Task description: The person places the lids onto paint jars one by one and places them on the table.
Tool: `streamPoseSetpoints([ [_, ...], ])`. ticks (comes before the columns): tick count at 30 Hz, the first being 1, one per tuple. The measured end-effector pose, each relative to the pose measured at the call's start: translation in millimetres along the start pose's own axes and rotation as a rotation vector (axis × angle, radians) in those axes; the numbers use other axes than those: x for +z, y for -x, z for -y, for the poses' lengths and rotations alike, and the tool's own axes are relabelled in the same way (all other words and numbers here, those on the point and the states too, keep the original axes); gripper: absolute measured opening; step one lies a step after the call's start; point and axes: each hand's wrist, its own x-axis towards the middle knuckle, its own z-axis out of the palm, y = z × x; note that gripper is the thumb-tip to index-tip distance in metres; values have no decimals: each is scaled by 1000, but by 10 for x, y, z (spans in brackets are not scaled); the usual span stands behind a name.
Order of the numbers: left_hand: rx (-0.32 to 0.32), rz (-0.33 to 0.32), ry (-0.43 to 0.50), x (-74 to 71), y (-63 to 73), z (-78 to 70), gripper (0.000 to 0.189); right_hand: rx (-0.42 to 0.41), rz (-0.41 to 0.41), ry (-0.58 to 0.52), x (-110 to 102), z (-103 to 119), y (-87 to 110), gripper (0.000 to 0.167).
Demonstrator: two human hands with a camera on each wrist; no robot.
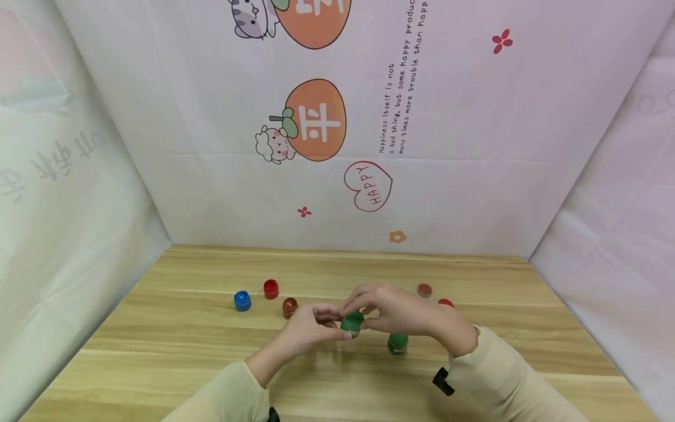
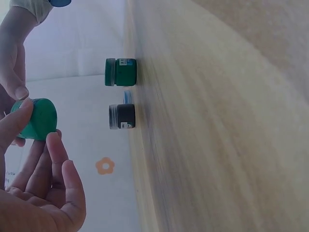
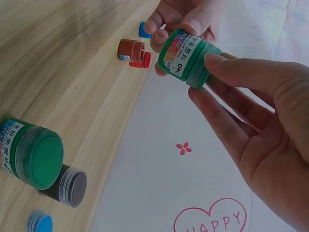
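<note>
A small green paint jar (image 1: 351,324) is held up off the table between both hands. My left hand (image 1: 311,331) grips its body, with the thumb on the near side. Thumb and fingers of my right hand (image 1: 390,310) pinch the jar around its clear neck, as the right wrist view shows at the jar's neck (image 3: 200,67). The jar's flat green base (image 2: 46,119) faces the left wrist camera. On the table below the right hand stands a second green jar (image 1: 398,343) with its lid on.
Left of the hands stand a blue jar (image 1: 242,300), a red jar (image 1: 271,289) and a brown jar (image 1: 290,308). Behind the right arm lie a brown disc (image 1: 424,290) and something red (image 1: 445,303). A dark jar (image 3: 73,186) and a blue lid (image 3: 39,222) are near the second green jar.
</note>
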Motion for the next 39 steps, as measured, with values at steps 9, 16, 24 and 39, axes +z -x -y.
streamPoseSetpoints([
  [9, 10, -13, 1, 9, -5, 4, 34, 116, -6, -15, 20, 31, -6, 26],
  [16, 6, -22, 5, 6, 12, 6, 34, 71, -17, 25, 34, 20, -2, 34],
  [24, 8, -35, 1, 8, 24, -8, 35, 67, -4, 13, 45, 6, -11, 37],
  [39, 17, -39, 2, -9, 18, 23, 37, 26, -43, 78, 25, 2, -4, 40],
])
